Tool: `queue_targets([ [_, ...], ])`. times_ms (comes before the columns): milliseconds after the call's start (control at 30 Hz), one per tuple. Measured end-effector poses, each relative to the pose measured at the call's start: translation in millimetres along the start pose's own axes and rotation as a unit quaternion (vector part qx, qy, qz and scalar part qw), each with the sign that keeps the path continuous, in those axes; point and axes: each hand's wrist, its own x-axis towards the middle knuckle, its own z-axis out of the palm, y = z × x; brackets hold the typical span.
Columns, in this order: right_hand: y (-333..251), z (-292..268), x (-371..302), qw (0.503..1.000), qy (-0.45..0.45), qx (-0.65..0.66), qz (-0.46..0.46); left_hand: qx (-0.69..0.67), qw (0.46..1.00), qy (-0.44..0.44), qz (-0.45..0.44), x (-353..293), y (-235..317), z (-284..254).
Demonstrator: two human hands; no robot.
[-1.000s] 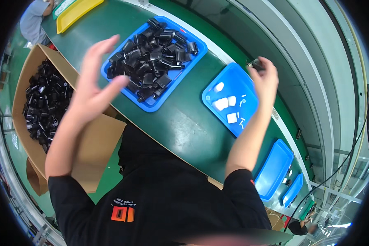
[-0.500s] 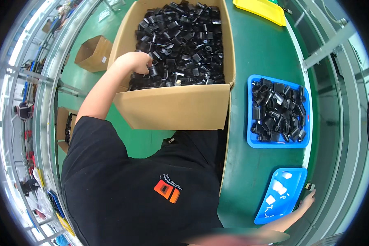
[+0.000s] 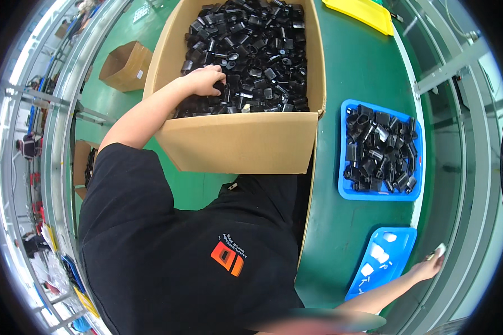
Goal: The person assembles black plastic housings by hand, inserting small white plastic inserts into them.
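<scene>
My left hand (image 3: 205, 81) reaches over the near left side of a large cardboard box (image 3: 237, 144) heaped with small black plastic parts (image 3: 257, 61). Its thumb and fingers are apart and bent down at the parts; the fingertips are partly hidden. At the lower right, beyond the table's edge, my right hand (image 3: 429, 267) is closed on a small white piece (image 3: 441, 249), with something darker beside it. That hand is nearest to a shallow blue tray (image 3: 399, 234) holding several white pieces (image 3: 379, 254).
A blue tray (image 3: 345, 187) full of black parts stands on the green table (image 3: 332, 234), with a yellow tray (image 3: 363, 14) at its far end. An open carton (image 3: 126, 67) and another carton (image 3: 79, 167) are at the left. A metal post (image 3: 452, 68) rises at the right.
My left hand has moved right, deeper over the black parts, and its fingers have spread. My right hand has moved outward and up, with a white piece now showing in it.
</scene>
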Motion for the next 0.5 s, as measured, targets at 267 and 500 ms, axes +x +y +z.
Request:
queue_targets([
  [267,-101,25,-99,0.895,-0.119,0.430,-0.008,-0.270,0.906,0.254,0.206,-8,83,-74],
  [500,-168,102,-165,0.833,-0.254,0.491,-0.020,-0.292,0.794,0.258,0.466,3,229,-128],
])
